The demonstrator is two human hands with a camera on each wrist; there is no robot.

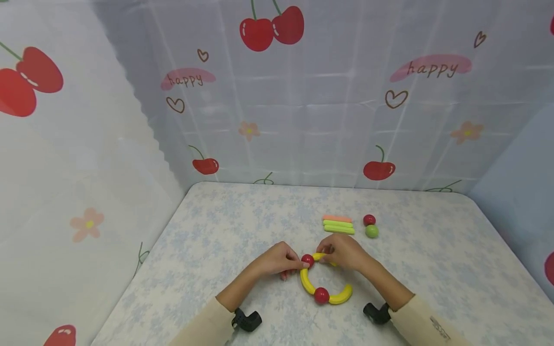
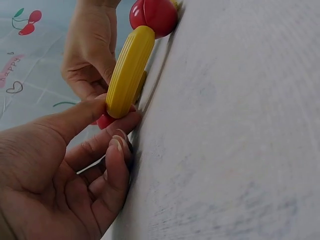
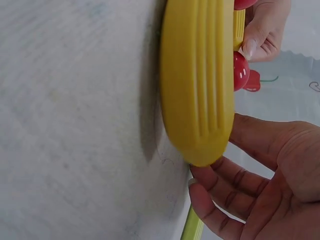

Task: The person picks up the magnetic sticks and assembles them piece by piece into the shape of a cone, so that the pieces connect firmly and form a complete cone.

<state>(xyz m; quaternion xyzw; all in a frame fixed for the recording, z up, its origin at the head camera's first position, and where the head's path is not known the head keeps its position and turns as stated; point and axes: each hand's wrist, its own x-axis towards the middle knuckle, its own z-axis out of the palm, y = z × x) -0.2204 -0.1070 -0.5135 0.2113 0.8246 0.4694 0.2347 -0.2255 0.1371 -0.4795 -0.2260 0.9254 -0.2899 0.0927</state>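
Observation:
An unfinished-looking ring of yellow curved rods and red balls lies on the table. My left hand pinches the upper red ball where it meets the left yellow curved rod. Opposite it, my right hand pinches the upper yellow curved rod, whose other end sits at that ball. A lower red ball joins the left rod to another yellow curved rod with a free end. In the right wrist view, that near rod partly hides the right fingertips.
Beyond the ring lie an orange straight rod and two green straight rods side by side. Right of them sit a loose red ball and a green ball. Cherry-printed sheets surround the patterned table.

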